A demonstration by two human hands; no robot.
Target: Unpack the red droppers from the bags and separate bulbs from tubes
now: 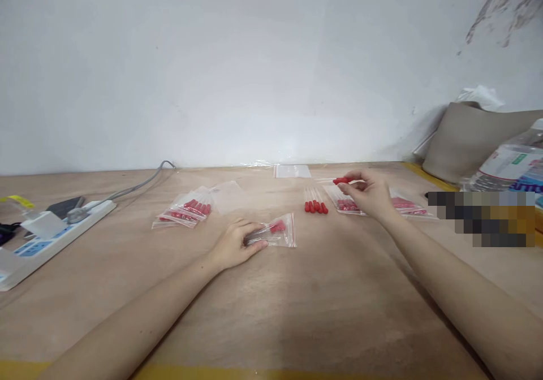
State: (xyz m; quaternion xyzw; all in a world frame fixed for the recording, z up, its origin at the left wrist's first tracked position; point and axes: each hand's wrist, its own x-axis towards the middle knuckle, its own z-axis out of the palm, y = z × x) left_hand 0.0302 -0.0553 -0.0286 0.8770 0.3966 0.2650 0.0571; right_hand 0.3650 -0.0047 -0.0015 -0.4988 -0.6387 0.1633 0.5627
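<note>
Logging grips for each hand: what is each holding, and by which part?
Right hand pinches one red-capped dropper by its red end. Left hand grips a bag of droppers at its left end.

My left hand [235, 244] grips a bag [278, 232] lying near the middle of the table [297, 312]. Behind it to the left lies a pile of bags [186, 210], and a power strip [42, 241] lies along the left edge. Right of the middle, a row of droppers [316, 204] lies just left of a second pile [407, 204], above which my right hand [369, 194] holds one dropper [343, 181]. A lone bag [292, 171] lies at the back edge and a bottle [509, 165] at the right edge
</note>
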